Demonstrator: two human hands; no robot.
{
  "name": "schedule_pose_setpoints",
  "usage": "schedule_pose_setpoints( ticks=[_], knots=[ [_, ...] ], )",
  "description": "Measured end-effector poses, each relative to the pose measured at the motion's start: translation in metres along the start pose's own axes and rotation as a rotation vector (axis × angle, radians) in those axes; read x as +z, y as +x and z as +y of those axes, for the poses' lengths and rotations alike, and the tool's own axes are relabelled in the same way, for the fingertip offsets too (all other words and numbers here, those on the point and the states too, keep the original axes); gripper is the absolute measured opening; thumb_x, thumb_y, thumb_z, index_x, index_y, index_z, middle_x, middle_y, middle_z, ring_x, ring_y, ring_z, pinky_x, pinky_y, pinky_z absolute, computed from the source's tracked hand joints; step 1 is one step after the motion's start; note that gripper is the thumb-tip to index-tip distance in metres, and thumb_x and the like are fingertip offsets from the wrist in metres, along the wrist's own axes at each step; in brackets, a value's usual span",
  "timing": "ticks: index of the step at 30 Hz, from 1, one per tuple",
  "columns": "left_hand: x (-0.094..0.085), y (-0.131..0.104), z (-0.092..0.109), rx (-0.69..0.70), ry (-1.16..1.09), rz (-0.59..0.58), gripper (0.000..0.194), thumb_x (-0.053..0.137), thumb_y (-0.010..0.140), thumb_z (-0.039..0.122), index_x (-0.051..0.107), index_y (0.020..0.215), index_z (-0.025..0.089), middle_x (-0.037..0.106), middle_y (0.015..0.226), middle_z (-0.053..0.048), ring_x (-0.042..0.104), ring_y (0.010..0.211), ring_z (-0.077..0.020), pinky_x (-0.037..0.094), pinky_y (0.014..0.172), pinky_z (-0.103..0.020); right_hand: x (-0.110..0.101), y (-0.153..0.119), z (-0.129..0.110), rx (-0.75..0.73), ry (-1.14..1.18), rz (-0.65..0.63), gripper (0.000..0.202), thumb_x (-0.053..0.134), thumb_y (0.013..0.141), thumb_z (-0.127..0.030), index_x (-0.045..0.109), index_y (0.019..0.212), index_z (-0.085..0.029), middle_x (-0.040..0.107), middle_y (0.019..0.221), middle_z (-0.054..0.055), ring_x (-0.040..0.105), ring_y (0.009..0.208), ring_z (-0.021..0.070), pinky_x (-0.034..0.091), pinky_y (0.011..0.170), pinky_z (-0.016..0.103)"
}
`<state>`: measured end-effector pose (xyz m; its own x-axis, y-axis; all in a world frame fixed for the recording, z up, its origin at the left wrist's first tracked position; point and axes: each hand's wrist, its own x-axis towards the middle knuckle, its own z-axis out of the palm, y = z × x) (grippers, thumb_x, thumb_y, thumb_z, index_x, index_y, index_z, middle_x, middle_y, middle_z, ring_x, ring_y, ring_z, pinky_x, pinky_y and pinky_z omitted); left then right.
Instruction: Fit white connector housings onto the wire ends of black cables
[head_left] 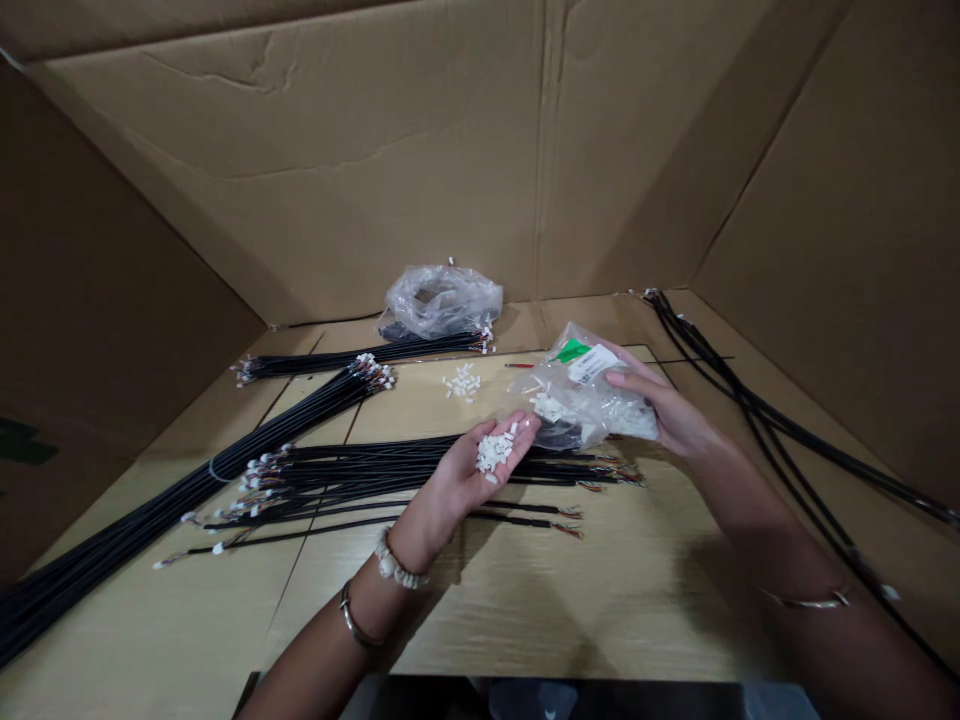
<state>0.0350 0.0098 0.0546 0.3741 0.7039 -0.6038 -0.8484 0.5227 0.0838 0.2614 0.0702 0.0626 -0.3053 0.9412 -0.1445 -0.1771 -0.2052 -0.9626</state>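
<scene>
My left hand (466, 468) is cupped palm up over the table, holding a heap of small white plastic connector housings (495, 452). To its right, my right hand (652, 400) grips a clear plastic bag (577, 395) that bears a white label and a green sticker. More white pieces show inside the bag, whose near end hangs close to my left fingertips. A loose scatter of the same housings (461, 382) lies on the table behind my left hand. Beneath both hands runs a row of black cables (360, 470), white connectors at their left ends and bare coloured wires at their right.
A thick tied bundle of black cables (247, 455) runs along the left. Another bundle (360, 352) lies at the back, beside a crumpled clear bag (442, 300). Long black cables (772, 405) cross on the right. Cardboard walls (375, 150) enclose the table.
</scene>
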Motion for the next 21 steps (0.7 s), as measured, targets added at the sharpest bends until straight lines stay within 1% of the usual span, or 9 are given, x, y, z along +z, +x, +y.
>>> schedule_pose_setpoints(
  ticks=[2,6,10,13,15,18,21],
  knots=[
    [-0.0001,0.0008,-0.0003,0.014,0.015,0.010,0.044,0.033,0.100,0.016,0.047,0.138,0.000,0.075,0.091,-0.016,0.076,0.080,-0.0215,0.060,0.078,-0.028,0.0000,0.0000,0.0001,0.007,-0.001,-0.002,0.068,0.075,0.072,-0.034,0.052,0.136,-0.035,0.074,0.111,0.001,0.071,0.098,0.0261,0.060,0.074,0.035],
    [-0.0032,0.0048,0.0004,0.027,0.045,0.012,0.045,0.032,0.100,0.016,0.045,0.140,0.002,0.076,0.094,-0.017,0.076,0.082,-0.0208,0.059,0.082,-0.028,-0.0005,0.0006,0.0005,0.004,-0.015,-0.014,0.066,0.074,0.073,-0.035,0.051,0.136,-0.036,0.074,0.112,0.002,0.070,0.098,0.0268,0.060,0.074,0.036],
    [-0.0034,0.0037,0.0008,0.026,0.063,-0.012,0.048,0.028,0.101,0.017,0.038,0.145,0.003,0.077,0.096,-0.016,0.076,0.085,-0.0196,0.058,0.084,-0.028,-0.0018,0.0012,0.0003,-0.011,-0.038,-0.003,0.063,0.072,0.074,-0.036,0.053,0.134,-0.033,0.072,0.114,0.003,0.070,0.100,0.0286,0.061,0.073,0.037],
    [-0.0024,0.0007,0.0009,0.010,0.070,-0.030,0.049,0.026,0.102,0.019,0.034,0.147,0.004,0.077,0.095,-0.014,0.076,0.087,-0.0192,0.058,0.083,-0.027,-0.0018,0.0008,0.0000,-0.040,-0.003,-0.010,0.058,0.071,0.075,-0.036,0.056,0.131,-0.032,0.071,0.117,0.003,0.069,0.102,0.0279,0.060,0.074,0.034],
    [-0.0034,0.0012,0.0014,0.005,0.078,-0.036,0.048,0.026,0.102,0.019,0.038,0.145,0.002,0.076,0.094,-0.016,0.076,0.087,-0.0202,0.059,0.083,-0.028,-0.0009,0.0002,-0.0002,-0.028,0.023,-0.022,0.059,0.072,0.074,-0.034,0.056,0.130,-0.034,0.072,0.116,0.002,0.069,0.101,0.0266,0.060,0.076,0.033],
    [-0.0066,0.0054,0.0024,0.023,0.079,-0.025,0.046,0.027,0.101,0.019,0.043,0.140,0.001,0.076,0.095,-0.018,0.076,0.087,-0.0218,0.059,0.083,-0.030,0.0003,-0.0006,-0.0003,0.016,0.021,-0.033,0.064,0.075,0.072,-0.034,0.055,0.132,-0.037,0.073,0.111,0.001,0.070,0.098,0.0271,0.060,0.078,0.037],
    [-0.0073,0.0071,0.0028,0.015,0.070,-0.032,0.047,0.026,0.101,0.019,0.041,0.143,0.003,0.076,0.097,-0.017,0.076,0.086,-0.0213,0.060,0.082,-0.030,-0.0003,-0.0009,-0.0010,0.001,0.013,-0.014,0.063,0.075,0.072,-0.035,0.054,0.132,-0.039,0.073,0.113,0.000,0.070,0.099,0.0281,0.060,0.075,0.039]
  ],
)
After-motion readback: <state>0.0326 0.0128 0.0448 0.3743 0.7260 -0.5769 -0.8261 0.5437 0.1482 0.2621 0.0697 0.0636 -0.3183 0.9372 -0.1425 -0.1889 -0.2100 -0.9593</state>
